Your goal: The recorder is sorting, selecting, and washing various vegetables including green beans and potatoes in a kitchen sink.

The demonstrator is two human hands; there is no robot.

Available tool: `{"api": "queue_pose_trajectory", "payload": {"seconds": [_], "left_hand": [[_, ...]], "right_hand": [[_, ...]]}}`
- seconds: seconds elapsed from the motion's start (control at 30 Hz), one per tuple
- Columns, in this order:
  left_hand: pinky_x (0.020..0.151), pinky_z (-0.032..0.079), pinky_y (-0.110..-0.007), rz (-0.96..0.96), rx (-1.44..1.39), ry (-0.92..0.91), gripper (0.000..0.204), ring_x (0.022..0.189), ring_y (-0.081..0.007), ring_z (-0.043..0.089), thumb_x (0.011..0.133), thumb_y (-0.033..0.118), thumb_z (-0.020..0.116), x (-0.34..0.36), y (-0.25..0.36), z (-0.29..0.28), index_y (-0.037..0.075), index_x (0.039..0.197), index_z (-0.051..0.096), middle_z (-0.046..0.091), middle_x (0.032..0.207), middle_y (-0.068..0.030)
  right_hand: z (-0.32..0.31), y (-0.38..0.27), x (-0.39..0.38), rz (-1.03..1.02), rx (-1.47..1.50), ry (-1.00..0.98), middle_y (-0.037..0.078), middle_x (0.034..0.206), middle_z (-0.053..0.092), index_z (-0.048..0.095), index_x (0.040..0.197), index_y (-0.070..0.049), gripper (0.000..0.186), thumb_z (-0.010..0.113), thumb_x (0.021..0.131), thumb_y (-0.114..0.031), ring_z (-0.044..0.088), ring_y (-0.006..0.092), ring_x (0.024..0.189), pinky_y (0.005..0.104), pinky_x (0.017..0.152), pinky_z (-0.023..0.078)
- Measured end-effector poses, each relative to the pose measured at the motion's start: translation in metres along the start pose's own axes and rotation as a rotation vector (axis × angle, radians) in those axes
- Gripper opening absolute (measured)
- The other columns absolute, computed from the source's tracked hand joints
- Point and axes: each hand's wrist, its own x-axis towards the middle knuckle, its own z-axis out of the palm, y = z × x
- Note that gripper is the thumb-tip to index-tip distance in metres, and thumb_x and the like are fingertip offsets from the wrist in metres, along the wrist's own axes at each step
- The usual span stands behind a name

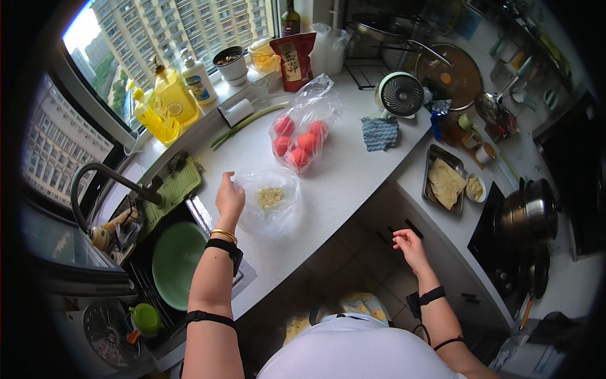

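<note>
White counter (344, 183), bagged tomatoes (307, 143) beyond clear bag (281, 216) beside left hand (230, 198).

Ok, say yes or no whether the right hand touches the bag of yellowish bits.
No, the right hand hangs empty in the air, well apart from the bag of yellowish bits.

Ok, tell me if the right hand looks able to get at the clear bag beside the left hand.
Probably yes: the right hand looks empty, and nothing seems to stand between it and the clear bag; the left hand is at its left edge.
</note>
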Motion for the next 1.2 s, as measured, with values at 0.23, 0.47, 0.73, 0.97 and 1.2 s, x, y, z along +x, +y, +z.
{"api": "queue_pose_trajectory", "payload": {"seconds": [0.23,0.47,0.73,0.97,1.2], "left_hand": [[0.097,0.031,-0.043,0.357,0.246,0.162,0.07,0.12,-0.0324,0.037,0.071,0.022,0.068,0.018,0.033,-0.013,0.012,0.131,0.035,0.039,0.132,-0.0125],[0.098,0.028,-0.044,0.885,-0.025,-0.066,0.054,0.118,-0.0334,0.038,0.072,0.013,0.06,-0.168,0.133,0.045,0.008,0.123,0.044,0.042,0.128,-0.0139],[0.1,0.027,-0.048,1.152,-0.047,-0.503,0.051,0.119,-0.0311,0.038,0.068,0.014,0.063,-0.393,0.196,0.11,0.012,0.117,0.048,0.043,0.128,-0.01],[0.105,0.017,-0.05,1.295,0.06,-0.788,0.051,0.119,-0.0291,0.036,0.068,0.017,0.065,-0.534,0.233,0.132,0.014,0.115,0.048,0.043,0.123,-0.0079],[0.104,0.015,-0.05,1.391,0.23,-0.991,0.045,0.118,-0.0278,0.036,0.072,0.023,0.065,-0.615,0.275,0.173,0.013,0.113,0.049,0.045,0.119,-0.0068]], "right_hand": [[-0.053,0.057,-0.077,0.01,-0.332,0.252,0.007,0.088,0.056,0.057,0.096,-0.004,0.016,0.059,0.084,-0.014,0.056,0.0123,0.072,0.0255,0.066,0.047],[-0.104,0.119,-0.198,0.072,-0.443,0.481,0.013,0.098,0.058,0.057,0.098,-0.004,0.023,0.061,0.081,-0.019,0.059,0.0235,0.089,0.0337,0.076,0.049],[-0.161,0.175,-0.437,0.351,-0.422,0.884,0.013,0.106,0.06,0.057,0.107,-0.006,0.034,0.062,0.078,-0.024,0.056,0.0296,0.099,0.0387,0.084,0.045],[-0.202,0.228,-0.609,0.62,-0.159,1.115,0.012,0.109,0.06,0.056,0.112,-0.006,0.038,0.061,0.081,-0.027,0.055,0.0279,0.103,0.036,0.086,0.045],[-0.268,0.287,-0.649,0.814,-0.15,1.095,0.014,0.11,0.058,0.059,0.108,-0.006,0.035,0.06,0.081,-0.029,0.054,0.0277,0.106,0.0359,0.086,0.045]]}}
